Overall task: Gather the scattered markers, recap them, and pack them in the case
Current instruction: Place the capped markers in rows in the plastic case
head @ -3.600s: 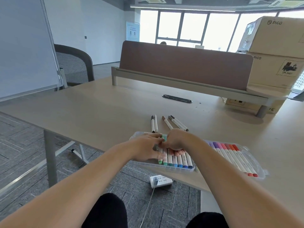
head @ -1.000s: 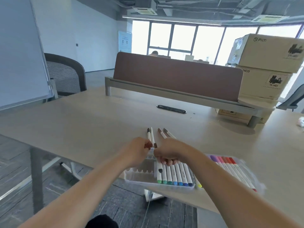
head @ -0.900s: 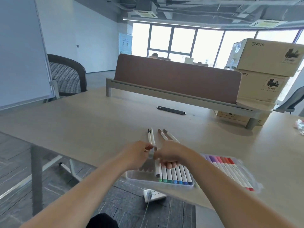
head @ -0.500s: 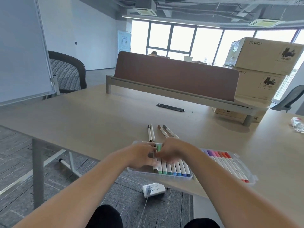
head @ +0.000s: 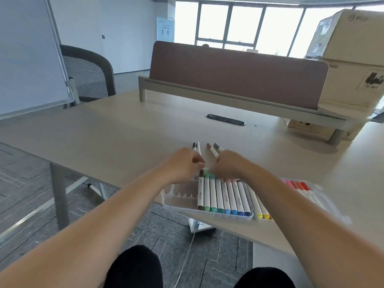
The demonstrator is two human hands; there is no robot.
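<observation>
At desk (head: 124, 132) edge | case (head: 176, 201): white markers (head: 224, 196), color caps | hands (head: 184, 165) (head: 228, 166) curled, grip unclear

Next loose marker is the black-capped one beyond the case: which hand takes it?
Left, I'd say. The left hand lies right beside the black-capped marker; the right hand sits farther over, by the brown-capped marker.

windows (head: 245, 23) bright | whiteboard (head: 25, 55) left | mesh chair (head: 89, 75) | brown divider (head: 239, 73) | grey carpet (head: 25, 179)

Table (head: 124, 132) w/ open marker case (head: 178, 201), 4 loose markers (head: 212, 151).
</observation>
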